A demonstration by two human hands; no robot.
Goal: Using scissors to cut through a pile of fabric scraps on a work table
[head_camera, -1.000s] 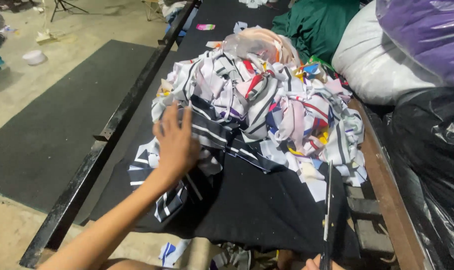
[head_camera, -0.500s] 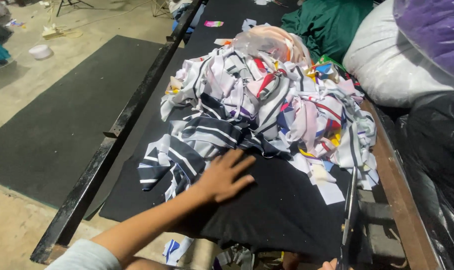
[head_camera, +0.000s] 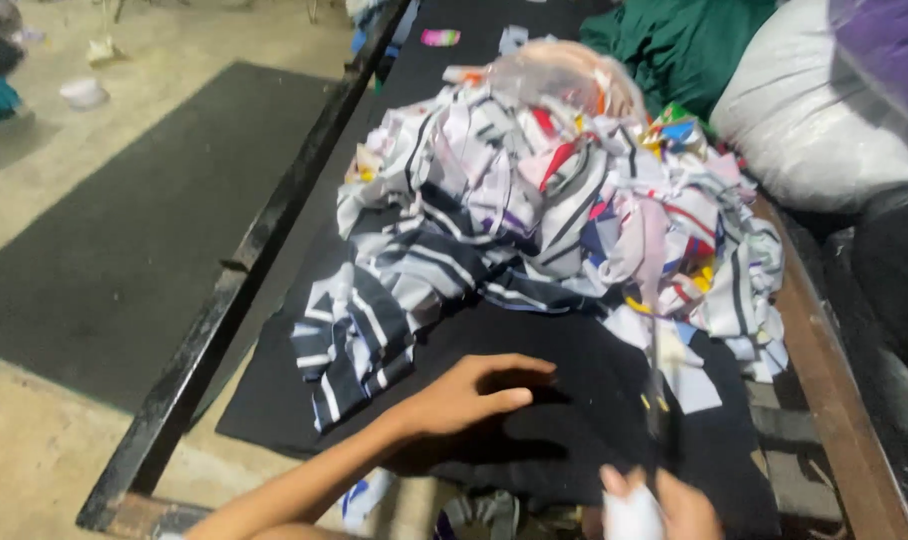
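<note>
My left hand (head_camera: 474,395) lies flat, palm down, on a black cloth (head_camera: 564,440) spread over the near end of a long bench. It holds nothing. Just beyond it sits a heap of fabric scraps (head_camera: 564,210), striped navy and white with red, pink and yellow bits. My right hand (head_camera: 664,505) shows at the bottom edge, closed around a white grip. A long thin tool (head_camera: 656,385), blurred, rises from that grip over the cloth's right part. A clear plastic bag (head_camera: 564,75) lies on top of the heap's far side.
The bench has a black metal rail (head_camera: 244,270) on the left and a wooden edge (head_camera: 824,350) on the right. A green cloth bundle (head_camera: 674,40), a white sack (head_camera: 824,120) and a black bag (head_camera: 904,290) crowd the right. A dark mat (head_camera: 104,260) covers the floor on the left.
My left hand has drawn back from the striped scraps toward me and now rests on the black cloth. My right hand has risen into view at the bottom edge.
</note>
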